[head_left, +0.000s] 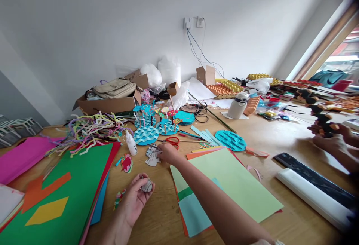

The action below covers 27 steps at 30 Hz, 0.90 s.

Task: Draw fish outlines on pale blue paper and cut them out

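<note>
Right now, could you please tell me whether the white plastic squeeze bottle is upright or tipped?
Upright: the bottle stands with its base on the brown wooden table, its nozzle pointing up.

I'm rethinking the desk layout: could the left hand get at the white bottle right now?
Probably yes: the white bottle stands just ahead of the left hand, with only a red cutout near the way, though that hand holds a grey cutout.

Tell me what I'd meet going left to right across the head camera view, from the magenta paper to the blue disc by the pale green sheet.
Magenta paper, pile of pipe cleaners, white glue bottle, grey fish cutouts, red-handled scissors, blue disc.
</note>
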Each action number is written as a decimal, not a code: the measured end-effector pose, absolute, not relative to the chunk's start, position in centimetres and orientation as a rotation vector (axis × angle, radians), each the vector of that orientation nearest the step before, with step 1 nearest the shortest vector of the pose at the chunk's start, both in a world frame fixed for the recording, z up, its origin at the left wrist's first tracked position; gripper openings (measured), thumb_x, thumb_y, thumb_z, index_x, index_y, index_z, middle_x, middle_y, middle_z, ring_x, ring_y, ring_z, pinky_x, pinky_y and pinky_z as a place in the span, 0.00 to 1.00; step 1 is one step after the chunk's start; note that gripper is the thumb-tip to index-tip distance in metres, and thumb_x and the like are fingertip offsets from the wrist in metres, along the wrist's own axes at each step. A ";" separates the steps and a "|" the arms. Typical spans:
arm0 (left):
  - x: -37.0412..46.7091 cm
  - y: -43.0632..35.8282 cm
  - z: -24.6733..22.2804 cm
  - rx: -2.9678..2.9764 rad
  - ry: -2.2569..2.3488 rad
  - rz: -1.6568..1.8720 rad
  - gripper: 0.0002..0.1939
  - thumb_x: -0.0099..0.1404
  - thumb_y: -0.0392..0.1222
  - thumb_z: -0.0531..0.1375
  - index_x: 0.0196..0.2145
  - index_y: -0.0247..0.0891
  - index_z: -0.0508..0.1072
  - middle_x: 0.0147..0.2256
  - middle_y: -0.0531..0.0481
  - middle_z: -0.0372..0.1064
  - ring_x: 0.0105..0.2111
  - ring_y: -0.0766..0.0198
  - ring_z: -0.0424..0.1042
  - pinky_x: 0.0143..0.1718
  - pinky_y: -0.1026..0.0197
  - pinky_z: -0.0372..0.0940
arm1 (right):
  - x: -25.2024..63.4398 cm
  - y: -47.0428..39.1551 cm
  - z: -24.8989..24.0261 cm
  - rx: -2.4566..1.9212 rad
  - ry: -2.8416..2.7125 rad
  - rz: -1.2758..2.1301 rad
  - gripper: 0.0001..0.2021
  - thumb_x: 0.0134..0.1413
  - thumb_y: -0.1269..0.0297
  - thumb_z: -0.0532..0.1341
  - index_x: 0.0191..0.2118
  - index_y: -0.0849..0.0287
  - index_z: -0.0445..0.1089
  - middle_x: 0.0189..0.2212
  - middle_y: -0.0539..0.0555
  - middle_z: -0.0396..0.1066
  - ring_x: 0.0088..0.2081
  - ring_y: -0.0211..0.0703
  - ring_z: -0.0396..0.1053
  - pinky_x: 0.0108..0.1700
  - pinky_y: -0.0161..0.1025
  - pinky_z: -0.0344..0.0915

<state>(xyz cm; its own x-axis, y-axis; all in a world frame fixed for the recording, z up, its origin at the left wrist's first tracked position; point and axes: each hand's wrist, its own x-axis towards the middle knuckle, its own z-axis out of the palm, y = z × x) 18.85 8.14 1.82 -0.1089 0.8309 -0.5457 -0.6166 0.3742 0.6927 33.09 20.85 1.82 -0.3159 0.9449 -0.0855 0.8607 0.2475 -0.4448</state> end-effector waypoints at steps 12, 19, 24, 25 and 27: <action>18.6 9.8 0.9 0.289 1.101 1.273 0.12 0.54 0.22 0.52 0.29 0.35 0.71 0.25 0.51 0.68 0.21 0.71 0.69 0.24 0.69 0.68 | 34.0 21.6 1.8 -1.750 -2.358 0.683 0.12 0.57 0.61 0.57 0.44 0.63 0.66 0.40 0.54 0.68 0.38 0.42 0.68 0.39 0.43 0.66; 19.3 9.7 1.1 0.322 1.109 1.229 0.18 0.55 0.22 0.51 0.39 0.35 0.72 0.40 0.44 0.70 0.27 0.68 0.73 0.23 0.69 0.66 | 36.4 22.1 2.3 -1.724 -2.368 0.843 0.12 0.58 0.62 0.57 0.45 0.63 0.66 0.42 0.54 0.68 0.39 0.43 0.69 0.39 0.43 0.68; 20.0 9.4 0.9 0.339 1.117 1.234 0.19 0.55 0.23 0.52 0.41 0.36 0.72 0.45 0.43 0.68 0.31 0.66 0.75 0.25 0.68 0.67 | 34.6 22.1 1.7 -1.739 -2.389 0.903 0.13 0.58 0.62 0.57 0.46 0.63 0.66 0.43 0.55 0.67 0.40 0.43 0.68 0.40 0.44 0.68; 20.1 9.4 0.9 0.347 1.122 1.241 0.19 0.55 0.23 0.52 0.42 0.37 0.72 0.46 0.43 0.68 0.31 0.65 0.75 0.26 0.68 0.68 | 34.3 22.2 1.6 -1.772 -2.373 0.879 0.13 0.58 0.62 0.57 0.47 0.62 0.65 0.44 0.55 0.67 0.41 0.44 0.68 0.41 0.45 0.68; 20.2 9.3 1.0 0.367 1.134 1.264 0.21 0.54 0.24 0.53 0.43 0.39 0.72 0.47 0.43 0.67 0.32 0.64 0.75 0.26 0.67 0.68 | 33.8 22.4 1.4 -1.851 -2.333 0.811 0.14 0.59 0.62 0.56 0.48 0.62 0.64 0.45 0.56 0.66 0.42 0.44 0.68 0.42 0.46 0.67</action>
